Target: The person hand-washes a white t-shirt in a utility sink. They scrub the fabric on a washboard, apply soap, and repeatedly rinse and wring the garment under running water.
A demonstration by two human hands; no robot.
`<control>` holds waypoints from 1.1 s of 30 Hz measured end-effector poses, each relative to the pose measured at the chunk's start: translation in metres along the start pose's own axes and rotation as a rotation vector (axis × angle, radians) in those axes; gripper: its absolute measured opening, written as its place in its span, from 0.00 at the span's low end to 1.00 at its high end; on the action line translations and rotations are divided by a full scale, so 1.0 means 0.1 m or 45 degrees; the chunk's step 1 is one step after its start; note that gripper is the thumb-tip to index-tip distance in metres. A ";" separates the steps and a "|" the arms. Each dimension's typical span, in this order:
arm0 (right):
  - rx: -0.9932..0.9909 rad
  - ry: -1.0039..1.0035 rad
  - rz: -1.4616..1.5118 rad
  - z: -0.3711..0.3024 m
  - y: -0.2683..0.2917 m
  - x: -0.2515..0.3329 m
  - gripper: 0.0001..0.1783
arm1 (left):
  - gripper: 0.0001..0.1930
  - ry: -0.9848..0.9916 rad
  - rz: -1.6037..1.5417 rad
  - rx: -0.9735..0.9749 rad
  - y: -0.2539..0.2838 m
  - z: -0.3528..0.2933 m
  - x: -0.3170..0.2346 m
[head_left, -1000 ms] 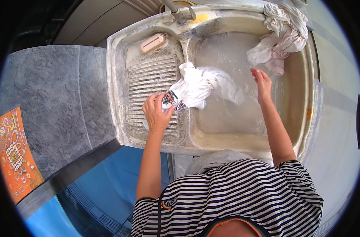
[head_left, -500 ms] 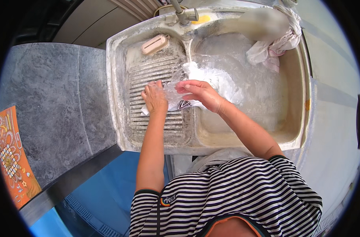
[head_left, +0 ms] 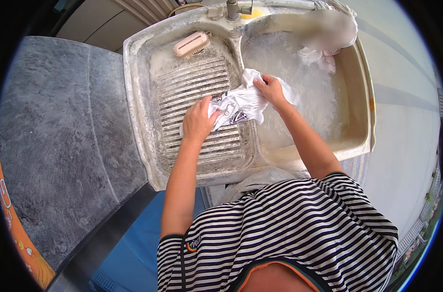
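A wet white garment (head_left: 245, 104) with dark printed marks stretches across the divider of the double sink (head_left: 249, 155). One end lies over the ribbed washboard (head_left: 192, 92), and the other hangs toward the water-filled basin. My left hand (head_left: 198, 120) is closed on the end above the ribs, its thumb on the cloth. My right hand (head_left: 272, 91) pinches the garment near the basin side. Part of the cloth trails behind the right fingers, so its full shape is hidden.
A pale pink scrub brush (head_left: 191, 44) rests at the back of the washboard side. The faucet (head_left: 232, 9) stands behind the divider. Another pale cloth (head_left: 348, 19) drapes over the far right corner. Left of the sink lies a grey countertop (head_left: 61, 126) with an orange printed sheet (head_left: 24, 243).
My right hand has moved from the divider toward the basin and taken hold of the garment. The cloth is lifted and spread between both hands. The falling water stream no longer shows.
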State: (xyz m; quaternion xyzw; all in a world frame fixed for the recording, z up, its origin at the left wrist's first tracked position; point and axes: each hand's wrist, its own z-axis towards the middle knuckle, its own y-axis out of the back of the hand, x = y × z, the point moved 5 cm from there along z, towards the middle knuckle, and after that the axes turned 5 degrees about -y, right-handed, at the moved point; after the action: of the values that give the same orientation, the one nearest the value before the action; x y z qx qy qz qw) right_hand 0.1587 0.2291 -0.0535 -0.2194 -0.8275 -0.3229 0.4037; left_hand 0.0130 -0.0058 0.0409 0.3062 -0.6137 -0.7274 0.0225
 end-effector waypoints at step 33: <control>0.566 -0.536 0.841 -0.81 0.04 -0.71 0.21 | 0.22 0.156 0.190 -0.256 0.09 -0.57 -0.15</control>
State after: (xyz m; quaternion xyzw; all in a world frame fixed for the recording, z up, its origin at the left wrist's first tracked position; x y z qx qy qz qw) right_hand 0.2450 0.1664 -0.0721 -0.4406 -0.8265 0.0604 0.3451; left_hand 0.0492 -0.0517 0.0516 0.2996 -0.5562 -0.7616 0.1445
